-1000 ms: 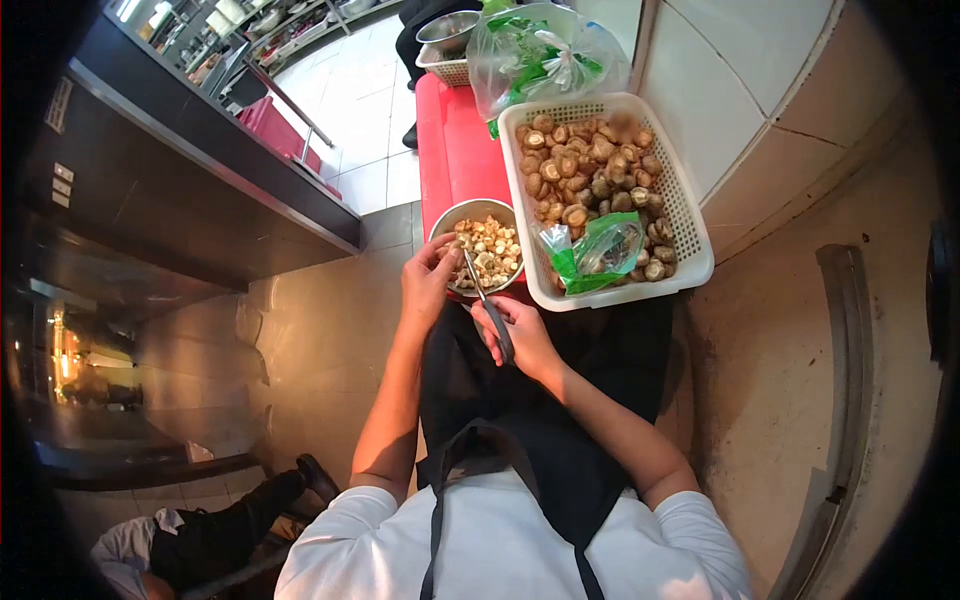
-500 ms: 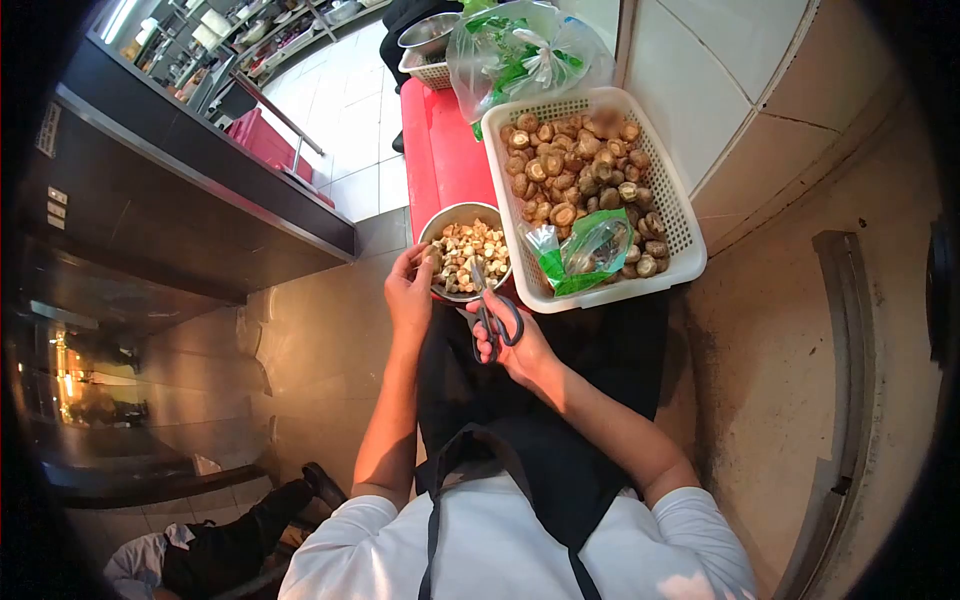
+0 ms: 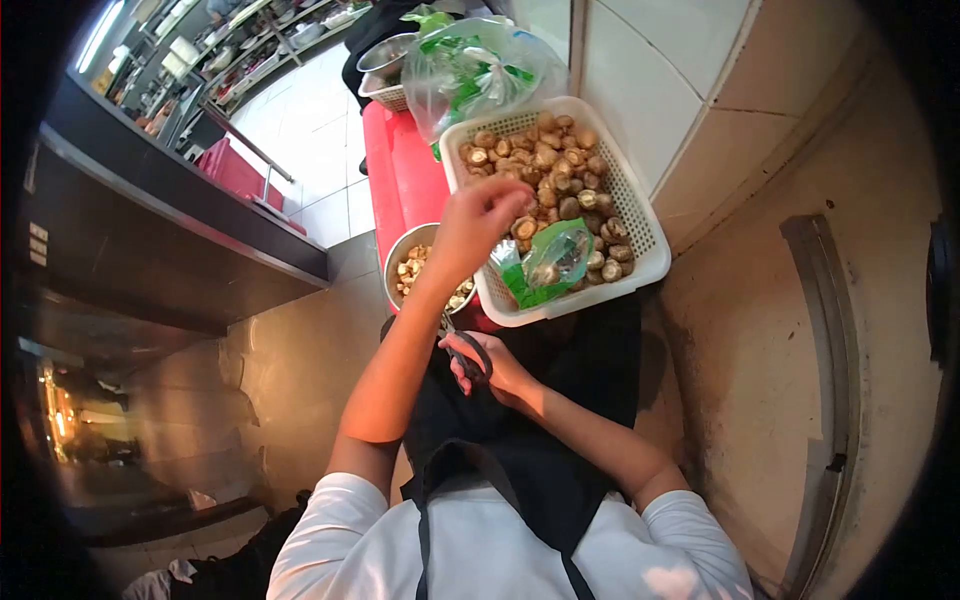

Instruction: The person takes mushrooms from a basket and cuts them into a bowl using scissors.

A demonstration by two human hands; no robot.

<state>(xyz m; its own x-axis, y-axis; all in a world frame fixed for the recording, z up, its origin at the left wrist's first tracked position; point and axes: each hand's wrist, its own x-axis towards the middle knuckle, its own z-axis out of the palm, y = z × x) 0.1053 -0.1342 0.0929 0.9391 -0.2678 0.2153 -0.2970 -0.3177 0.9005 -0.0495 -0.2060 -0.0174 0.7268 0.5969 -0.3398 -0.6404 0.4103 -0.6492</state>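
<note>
My left hand (image 3: 487,215) hangs over the near left part of a white plastic basket (image 3: 655,245). Its fingers are curled towards the thumb, and whatever they may hold is hidden. Whole brown mushrooms (image 3: 548,160) fill the basket, with a clear and green plastic bag (image 3: 545,265) lying on them. In front of my lap, my right hand (image 3: 497,368) grips black-handled scissors (image 3: 478,352), blades pointing towards a metal bowl (image 3: 388,262). Pale cut mushroom pieces (image 3: 410,268) lie in that bowl, partly covered by my left forearm.
Bowl and basket rest on a red bench (image 3: 400,165). Behind them are a tied clear plastic bag (image 3: 490,80) and another metal bowl (image 3: 388,55) in a small basket. A tiled wall (image 3: 650,60) borders the right side. Another person (image 3: 240,560) is at lower left.
My left hand has moved from the bowl's left edge, up and right, to above the mushroom basket. My right hand has drawn the scissors slightly back from the bowl. The view has shifted.
</note>
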